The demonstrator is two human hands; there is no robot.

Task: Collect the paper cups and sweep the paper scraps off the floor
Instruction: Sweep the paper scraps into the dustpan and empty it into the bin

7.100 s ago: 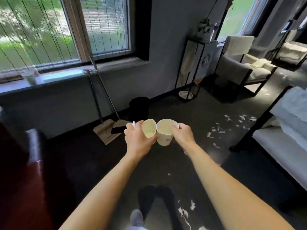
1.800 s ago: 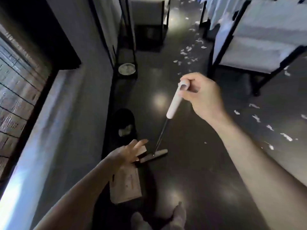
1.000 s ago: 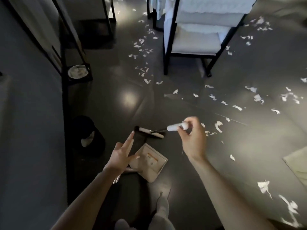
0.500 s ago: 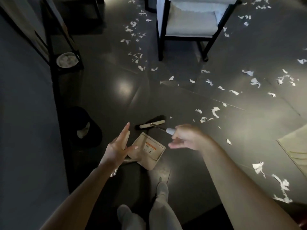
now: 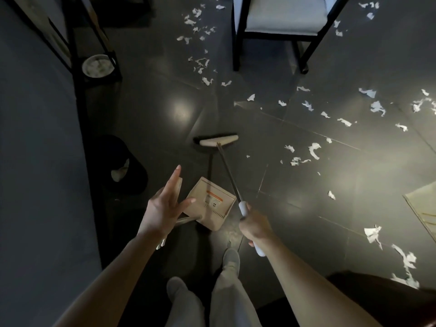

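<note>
Closing into a full grip, the right hand (image 5: 253,228) had wrapped around the white handle of the broom (image 5: 218,140), whose head now rested on the floor (image 5: 153,109) ahead of the dustpan (image 5: 212,204), so I judged the cups finished and the sweeping ready to start. The left hand (image 5: 165,206) hung wide open, fingers spread, above the dustpan's handle. I counted one chair (image 5: 283,17), one black bin (image 5: 103,152) with something white inside, probably the paper cups (image 5: 120,170), one broom, one dustpan, and several dozen paper scraps (image 5: 314,149), all still unswept.

Pale trousers (image 5: 227,300), grey shoes (image 5: 232,257)
</note>
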